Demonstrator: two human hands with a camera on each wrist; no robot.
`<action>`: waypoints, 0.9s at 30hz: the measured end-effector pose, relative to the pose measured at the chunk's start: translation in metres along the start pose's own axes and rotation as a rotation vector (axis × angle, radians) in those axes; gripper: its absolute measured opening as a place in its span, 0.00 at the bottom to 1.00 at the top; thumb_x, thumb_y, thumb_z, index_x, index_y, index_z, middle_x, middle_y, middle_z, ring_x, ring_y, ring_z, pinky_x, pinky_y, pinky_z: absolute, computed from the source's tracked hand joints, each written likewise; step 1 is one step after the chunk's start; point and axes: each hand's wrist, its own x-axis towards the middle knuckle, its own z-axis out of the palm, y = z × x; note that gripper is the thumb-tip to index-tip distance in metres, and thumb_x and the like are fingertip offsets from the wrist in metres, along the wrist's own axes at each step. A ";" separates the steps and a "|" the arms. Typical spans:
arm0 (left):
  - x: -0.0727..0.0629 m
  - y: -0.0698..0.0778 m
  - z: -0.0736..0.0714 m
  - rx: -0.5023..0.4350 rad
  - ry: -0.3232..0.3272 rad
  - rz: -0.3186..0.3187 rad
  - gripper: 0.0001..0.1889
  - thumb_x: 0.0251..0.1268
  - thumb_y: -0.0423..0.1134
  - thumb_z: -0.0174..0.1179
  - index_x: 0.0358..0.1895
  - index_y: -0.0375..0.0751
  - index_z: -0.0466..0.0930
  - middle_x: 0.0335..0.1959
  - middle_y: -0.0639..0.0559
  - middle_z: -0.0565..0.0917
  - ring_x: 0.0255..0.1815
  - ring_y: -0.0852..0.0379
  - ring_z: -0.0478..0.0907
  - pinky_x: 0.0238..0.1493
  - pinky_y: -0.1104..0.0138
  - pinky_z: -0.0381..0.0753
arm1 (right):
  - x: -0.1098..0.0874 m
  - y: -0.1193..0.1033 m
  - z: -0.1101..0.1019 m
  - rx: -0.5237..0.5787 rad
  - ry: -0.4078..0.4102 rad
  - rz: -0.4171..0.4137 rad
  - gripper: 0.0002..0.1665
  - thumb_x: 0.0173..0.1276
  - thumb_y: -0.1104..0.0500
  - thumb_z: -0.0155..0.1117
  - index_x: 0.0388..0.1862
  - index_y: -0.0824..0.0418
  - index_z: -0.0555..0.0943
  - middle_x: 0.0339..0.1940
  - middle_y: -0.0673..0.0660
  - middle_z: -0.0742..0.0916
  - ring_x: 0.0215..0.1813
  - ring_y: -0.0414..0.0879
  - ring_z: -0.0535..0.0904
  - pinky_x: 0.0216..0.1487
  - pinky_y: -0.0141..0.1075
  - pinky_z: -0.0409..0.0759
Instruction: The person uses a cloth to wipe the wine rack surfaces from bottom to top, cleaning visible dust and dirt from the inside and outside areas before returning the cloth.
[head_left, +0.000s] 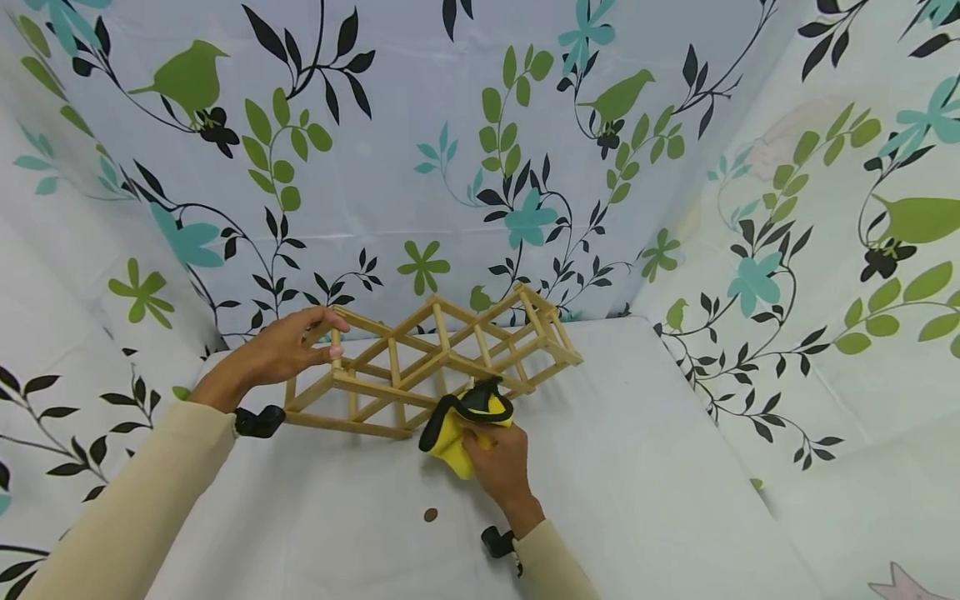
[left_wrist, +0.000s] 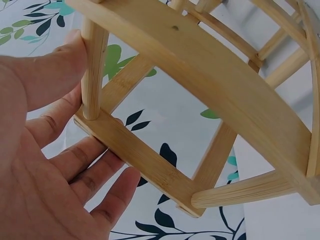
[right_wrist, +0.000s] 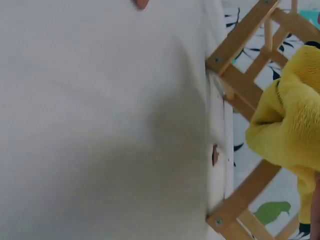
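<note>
A zigzag wooden rack [head_left: 450, 360] of slats and round dowels stands on the white table. My left hand [head_left: 294, 346] holds it at its left end. In the left wrist view, the thumb and forefinger of the left hand [left_wrist: 60, 145] pinch a dowel [left_wrist: 94, 70], and the other fingers lie along a slat [left_wrist: 150, 165]. My right hand [head_left: 501, 462] grips a bunched yellow cloth [head_left: 452, 446] with black edging, up against the rack's front lower slats. In the right wrist view the yellow cloth [right_wrist: 287, 120] overlaps the rack, and most of that hand is out of frame.
The white tabletop [head_left: 622, 492] extends in front of the rack and to its right. A small brown oval spot [head_left: 431, 515] shows on it near the right hand. Printed sheets [head_left: 360, 167] with leaves and birds hang behind and at both sides.
</note>
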 end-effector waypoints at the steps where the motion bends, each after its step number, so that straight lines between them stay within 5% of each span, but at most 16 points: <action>1: -0.001 0.000 -0.001 -0.001 0.001 0.000 0.22 0.79 0.47 0.64 0.68 0.44 0.75 0.80 0.31 0.65 0.79 0.26 0.63 0.70 0.29 0.68 | 0.002 -0.001 0.003 -0.008 -0.008 -0.001 0.15 0.65 0.67 0.74 0.48 0.53 0.95 0.46 0.51 0.95 0.49 0.49 0.92 0.51 0.42 0.90; 6: -0.001 0.002 0.000 0.010 -0.006 -0.003 0.23 0.79 0.49 0.64 0.68 0.44 0.75 0.80 0.31 0.65 0.78 0.26 0.64 0.70 0.30 0.68 | 0.001 0.007 0.000 -0.211 0.016 0.249 0.16 0.62 0.66 0.74 0.47 0.51 0.95 0.45 0.49 0.95 0.31 0.41 0.84 0.24 0.31 0.77; 8: -0.001 0.002 0.000 0.016 -0.008 -0.012 0.23 0.79 0.49 0.64 0.68 0.45 0.75 0.80 0.31 0.66 0.78 0.27 0.65 0.69 0.30 0.69 | -0.003 0.007 -0.006 -0.192 0.030 0.302 0.18 0.59 0.67 0.74 0.45 0.49 0.95 0.44 0.47 0.95 0.31 0.36 0.82 0.24 0.27 0.72; 13: -0.003 0.000 -0.003 0.024 -0.005 -0.010 0.24 0.79 0.50 0.64 0.69 0.44 0.74 0.78 0.30 0.68 0.77 0.27 0.66 0.68 0.29 0.70 | 0.004 -0.011 -0.014 0.144 0.067 0.082 0.16 0.67 0.67 0.73 0.50 0.52 0.94 0.51 0.51 0.94 0.56 0.44 0.90 0.57 0.33 0.87; 15: -0.003 0.000 -0.003 0.018 -0.005 -0.008 0.24 0.79 0.49 0.64 0.69 0.44 0.74 0.77 0.31 0.69 0.76 0.27 0.66 0.68 0.30 0.70 | 0.013 -0.017 -0.013 0.245 0.074 0.033 0.16 0.70 0.66 0.73 0.54 0.56 0.92 0.55 0.55 0.93 0.58 0.51 0.90 0.59 0.39 0.88; 17: -0.002 0.000 -0.002 0.013 -0.005 -0.009 0.23 0.79 0.49 0.64 0.69 0.44 0.74 0.77 0.31 0.69 0.76 0.27 0.67 0.68 0.30 0.70 | 0.019 -0.016 -0.011 0.228 0.094 0.076 0.14 0.71 0.65 0.73 0.54 0.58 0.92 0.53 0.57 0.93 0.55 0.52 0.91 0.55 0.40 0.90; 23: -0.001 -0.001 0.003 0.009 -0.013 0.003 0.22 0.79 0.47 0.64 0.68 0.43 0.75 0.78 0.30 0.68 0.77 0.25 0.65 0.68 0.30 0.70 | 0.004 0.008 -0.013 -0.109 0.067 0.385 0.13 0.64 0.65 0.74 0.45 0.52 0.95 0.44 0.49 0.95 0.51 0.49 0.91 0.46 0.41 0.89; 27: 0.000 0.000 0.002 0.018 -0.009 0.005 0.23 0.79 0.48 0.64 0.68 0.44 0.74 0.78 0.31 0.68 0.77 0.26 0.66 0.69 0.30 0.70 | -0.005 0.016 -0.019 -0.029 0.097 0.312 0.19 0.64 0.67 0.72 0.48 0.47 0.94 0.48 0.46 0.95 0.58 0.47 0.89 0.52 0.37 0.88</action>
